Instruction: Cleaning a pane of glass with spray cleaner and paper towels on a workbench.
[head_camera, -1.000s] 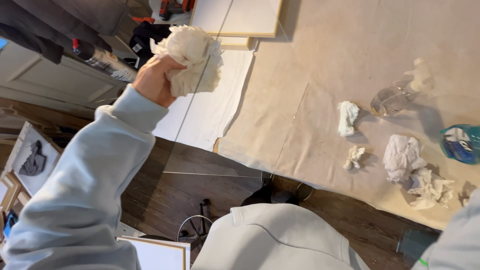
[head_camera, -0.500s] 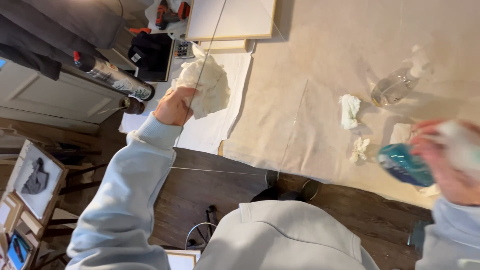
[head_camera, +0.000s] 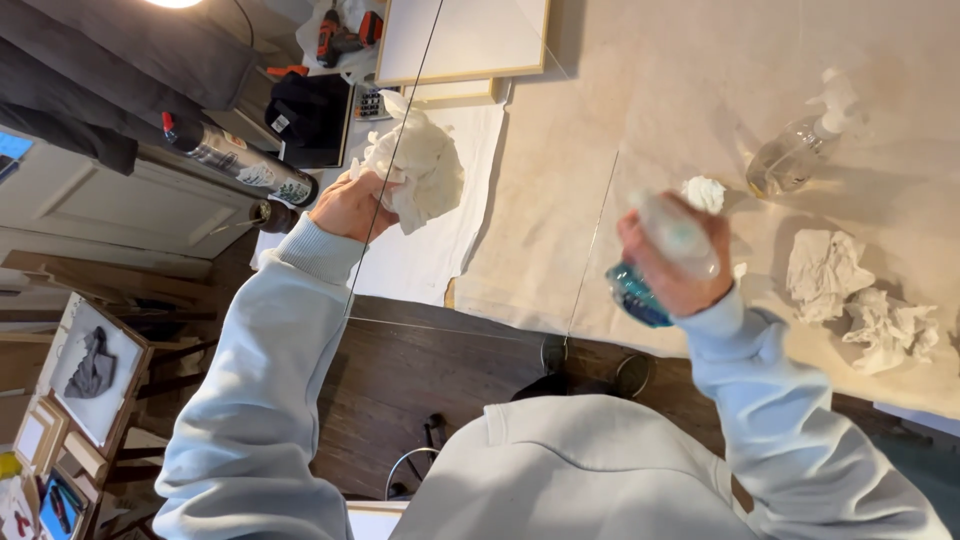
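My left hand (head_camera: 345, 205) grips a big crumpled white paper towel (head_camera: 425, 165) and presses it against a clear glass pane (head_camera: 450, 327), which shows only by its thin edges in front of me. My right hand (head_camera: 680, 270) is raised beside the pane's right edge. It is closed around a spray bottle of blue liquid (head_camera: 635, 295), blurred by motion. Both arms wear pale blue sleeves.
A table covered in beige paper (head_camera: 650, 80) carries a clear pump bottle (head_camera: 795, 155), a small white wad (head_camera: 705, 190) and two crumpled tissues (head_camera: 825, 270). A wood-framed canvas (head_camera: 465, 40) lies at the top. A red drill (head_camera: 345, 30), a spray can (head_camera: 240, 160) and framed pictures (head_camera: 95, 370) are on the left, with dark wood floor (head_camera: 420, 380) below.
My right hand has picked up the blue spray bottle from the table's right side and brought it up toward the middle. My left hand keeps the towel on the pane.
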